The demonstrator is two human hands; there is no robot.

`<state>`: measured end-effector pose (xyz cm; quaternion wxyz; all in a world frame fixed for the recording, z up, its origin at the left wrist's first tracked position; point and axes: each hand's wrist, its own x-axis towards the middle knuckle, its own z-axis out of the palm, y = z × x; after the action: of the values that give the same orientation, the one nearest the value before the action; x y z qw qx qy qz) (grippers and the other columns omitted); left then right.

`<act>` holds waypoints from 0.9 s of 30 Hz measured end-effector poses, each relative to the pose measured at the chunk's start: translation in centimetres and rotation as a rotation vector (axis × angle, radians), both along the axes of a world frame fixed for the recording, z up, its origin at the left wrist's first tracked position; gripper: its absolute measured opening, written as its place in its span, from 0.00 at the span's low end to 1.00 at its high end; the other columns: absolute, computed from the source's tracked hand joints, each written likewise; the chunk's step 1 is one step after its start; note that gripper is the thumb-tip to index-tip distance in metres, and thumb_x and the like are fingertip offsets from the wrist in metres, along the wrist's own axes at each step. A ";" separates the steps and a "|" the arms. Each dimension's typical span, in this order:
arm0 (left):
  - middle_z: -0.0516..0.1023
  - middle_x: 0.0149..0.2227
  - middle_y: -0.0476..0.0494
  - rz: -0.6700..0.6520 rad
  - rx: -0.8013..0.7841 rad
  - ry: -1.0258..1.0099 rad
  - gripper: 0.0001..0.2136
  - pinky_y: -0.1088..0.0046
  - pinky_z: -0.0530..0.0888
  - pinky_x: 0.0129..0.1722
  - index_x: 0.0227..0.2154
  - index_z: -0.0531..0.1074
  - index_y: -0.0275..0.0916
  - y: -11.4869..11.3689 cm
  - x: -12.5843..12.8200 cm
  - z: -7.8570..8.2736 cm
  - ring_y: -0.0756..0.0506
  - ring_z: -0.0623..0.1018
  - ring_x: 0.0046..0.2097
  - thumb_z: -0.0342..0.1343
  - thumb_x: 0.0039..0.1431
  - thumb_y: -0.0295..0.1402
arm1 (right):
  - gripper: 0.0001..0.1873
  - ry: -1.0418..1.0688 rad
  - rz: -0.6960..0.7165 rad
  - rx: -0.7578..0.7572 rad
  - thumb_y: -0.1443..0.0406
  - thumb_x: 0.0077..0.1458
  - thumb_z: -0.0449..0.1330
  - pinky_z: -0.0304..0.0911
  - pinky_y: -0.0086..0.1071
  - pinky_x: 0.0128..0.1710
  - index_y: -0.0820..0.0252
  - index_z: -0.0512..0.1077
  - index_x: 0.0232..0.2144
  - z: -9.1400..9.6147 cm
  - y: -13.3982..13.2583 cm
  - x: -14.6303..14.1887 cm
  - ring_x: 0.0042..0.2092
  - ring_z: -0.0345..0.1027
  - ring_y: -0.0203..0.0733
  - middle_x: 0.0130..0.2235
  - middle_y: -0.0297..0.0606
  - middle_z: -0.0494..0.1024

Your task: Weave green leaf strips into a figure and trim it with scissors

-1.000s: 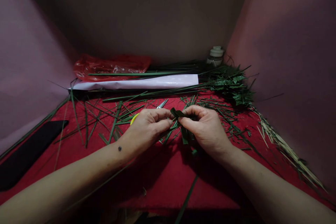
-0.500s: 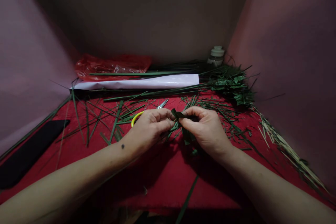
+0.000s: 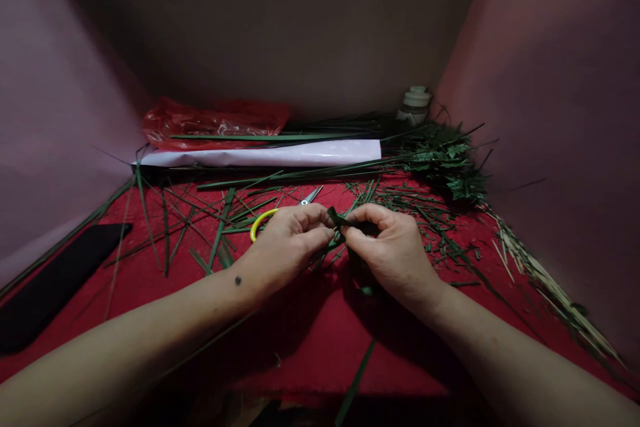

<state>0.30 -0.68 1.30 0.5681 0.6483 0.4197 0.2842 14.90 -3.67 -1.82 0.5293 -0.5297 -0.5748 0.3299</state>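
Note:
A dark green leaf strip (image 3: 339, 217), folded or looped, is pinched between my two hands over the middle of the red cloth. My left hand (image 3: 303, 237) grips its left side between thumb and fingers. On the other side, my right hand (image 3: 387, 240) is closed on the same strip, its thumb pressed against the index finger. The lower part of the strip hangs in shadow beneath my right hand, so its shape is hard to make out. Yellow-handled scissors (image 3: 261, 221) lie just behind my left hand, partly hidden by it, blades pointing away.
Cut leaf pieces (image 3: 400, 203) litter the red cloth (image 3: 300, 347). At the back are a red plastic bag (image 3: 215, 121), a white roll (image 3: 280, 155), a lidded jar (image 3: 415, 105) and a leafy bundle (image 3: 447, 163). A black flat object (image 3: 65, 287) lies left; pale stalks (image 3: 555, 290) lie right.
Both hands keep hold of the leaf strip and have barely moved. The hanging end below my right hand shows less than before. The view has shifted slightly.

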 end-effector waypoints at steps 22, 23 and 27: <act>0.66 0.21 0.53 0.017 0.058 0.059 0.06 0.79 0.59 0.23 0.28 0.73 0.35 1.2 -0.6 -0.5 0.55 0.62 0.23 0.56 0.48 0.32 | 0.09 0.798 0.303 -0.369 0.68 0.39 0.62 0.52 0.23 0.17 0.64 0.64 0.16 -0.3 1.4 0.6 0.17 0.55 0.27 0.16 0.27 0.62; 0.66 0.21 0.52 0.019 0.060 0.060 0.06 0.79 0.59 0.23 0.28 0.73 0.34 1.3 -0.6 -0.5 0.55 0.62 0.23 0.56 0.48 0.31 | 0.09 0.799 0.304 -0.374 0.68 0.38 0.62 0.53 0.23 0.18 0.64 0.64 0.16 -0.3 1.4 0.6 0.17 0.55 0.28 0.16 0.28 0.62; 0.67 0.22 0.52 0.003 0.078 0.060 0.06 0.79 0.60 0.24 0.28 0.73 0.34 1.3 -0.8 -0.7 0.55 0.63 0.24 0.56 0.49 0.31 | 0.08 0.783 0.289 -0.378 0.68 0.38 0.62 0.52 0.23 0.17 0.64 0.65 0.17 -0.3 1.4 0.5 0.17 0.55 0.27 0.16 0.28 0.63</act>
<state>-0.46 0.66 0.56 0.5291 0.6775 0.4263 0.2817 15.43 -2.27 -2.10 0.5492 -0.3669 -0.3293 0.6748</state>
